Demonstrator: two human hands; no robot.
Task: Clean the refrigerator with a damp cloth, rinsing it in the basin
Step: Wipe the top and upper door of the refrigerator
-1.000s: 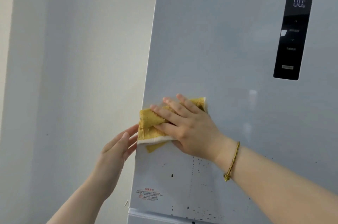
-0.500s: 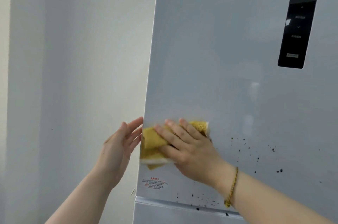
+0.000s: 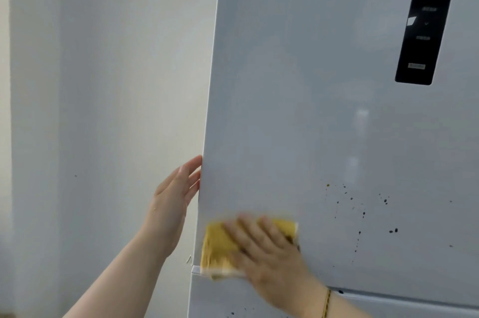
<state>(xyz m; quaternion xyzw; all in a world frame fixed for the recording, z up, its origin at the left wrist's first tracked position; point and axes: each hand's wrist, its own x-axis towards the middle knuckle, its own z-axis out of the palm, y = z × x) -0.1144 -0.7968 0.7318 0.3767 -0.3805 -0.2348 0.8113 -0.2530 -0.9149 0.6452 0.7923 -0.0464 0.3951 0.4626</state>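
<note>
– Wiping the bottom-left corner of the upper refrigerator door [image 3: 285, 84], is that what the person is at? The yellow cloth [image 3: 220, 245] sits flat on the door, its lower edge right on the seam above the lower door [image 3: 233, 299], and the right hand [image 3: 269, 247] is spread on top of it.

– Yeah, looks like it. The right fingers [image 3: 248, 229] are straight and a little apart, pressing the cloth against the panel, not pinching it. Makes sense: a flat palm puts the whole cloth on the surface. The cloth and hand are blurred, so it's probably mid-swipe.

– And the left hand [image 3: 173, 195]? It's holding nothing.

– Its fingers [image 3: 193, 164] are straight and close together, with the tips at the door's left edge. My guess is it's bracing the door so it doesn't swing or wobble under the push. Can't tell how firmly it touches.

– Lots left to do, though. There are dark specks [image 3: 363, 214] scattered to the right of the cloth, well apart from it, and a few more on the lower door.

– Agreed, early-to-middle of the job. The control panel [image 3: 425, 27] up top is far from the cloth, good, nobody wants water in there. The basin isn't in view, so no telling when the rinse comes. The next swipe probably needs to head right toward those spots.
</note>
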